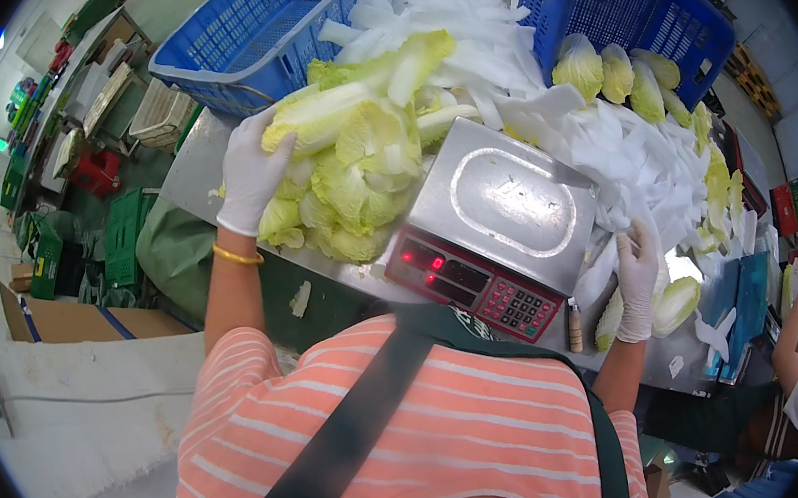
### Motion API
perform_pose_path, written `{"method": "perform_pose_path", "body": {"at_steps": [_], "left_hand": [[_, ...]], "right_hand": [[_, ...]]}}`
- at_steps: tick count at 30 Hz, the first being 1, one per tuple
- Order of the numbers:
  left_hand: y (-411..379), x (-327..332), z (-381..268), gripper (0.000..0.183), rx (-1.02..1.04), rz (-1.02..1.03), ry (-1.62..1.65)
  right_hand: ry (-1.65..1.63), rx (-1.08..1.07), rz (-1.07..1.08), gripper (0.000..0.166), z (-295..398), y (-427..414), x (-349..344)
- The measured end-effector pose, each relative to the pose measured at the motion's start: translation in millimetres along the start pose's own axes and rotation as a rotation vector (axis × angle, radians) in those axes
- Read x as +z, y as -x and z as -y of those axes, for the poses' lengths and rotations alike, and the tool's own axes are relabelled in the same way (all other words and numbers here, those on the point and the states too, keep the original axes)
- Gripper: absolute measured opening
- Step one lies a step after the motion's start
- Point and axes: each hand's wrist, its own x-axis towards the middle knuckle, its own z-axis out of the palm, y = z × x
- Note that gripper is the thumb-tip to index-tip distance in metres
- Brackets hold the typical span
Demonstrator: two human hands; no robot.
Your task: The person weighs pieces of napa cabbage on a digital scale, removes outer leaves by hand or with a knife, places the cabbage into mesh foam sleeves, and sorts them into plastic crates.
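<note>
My left hand (254, 173), in a white glove, grips the near side of a pile of loose napa cabbage leaves (362, 173), its thumb lying over a pale leaf rib. To the right of the pile a digital weighing scale (511, 201) has nothing on its metal pan; its red display is lit. My right hand (640, 285), also gloved, has bent fingertips at the edge of the heaped white foam sleeves (641, 158). Whether it holds one cannot be made out. Beside this hand lie a napa cabbage (676, 306) and a wooden-handled tool (575, 329).
A light-blue plastic crate (235, 76) stands at the back left. A darker blue crate (563, 6) lies tipped at the back right, with several small cabbages (645, 92) at its mouth. At far right, a co-worker's arm (793, 324) reaches up. Teal boards (744, 307) lie nearby.
</note>
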Motion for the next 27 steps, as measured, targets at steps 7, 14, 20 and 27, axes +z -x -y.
{"method": "perform_pose_path", "body": {"at_steps": [7, 14, 20, 27], "left_hand": [[-44.6, 9.0, 63.0, 0.100, 0.196, 0.494, -0.382], [-51.2, -22.4, 134.7, 0.060, -0.009, -0.096, 0.156], [-25.4, -23.9, 210.9, 0.065, -0.467, 0.010, 0.573], [-1.0, 12.6, 233.9, 0.069, -0.548, 0.072, 0.681]], "right_hand": [[-0.055, -0.032, 0.175, 0.034, 87.4, 20.4, 66.9], [-0.038, 0.043, 0.224, 0.031, 124.6, 47.4, 110.3], [-0.154, -0.026, 0.295, 0.035, 167.8, 61.7, 173.3], [-0.207, -0.218, 0.220, 0.048, 221.0, 14.0, 258.6]]}}
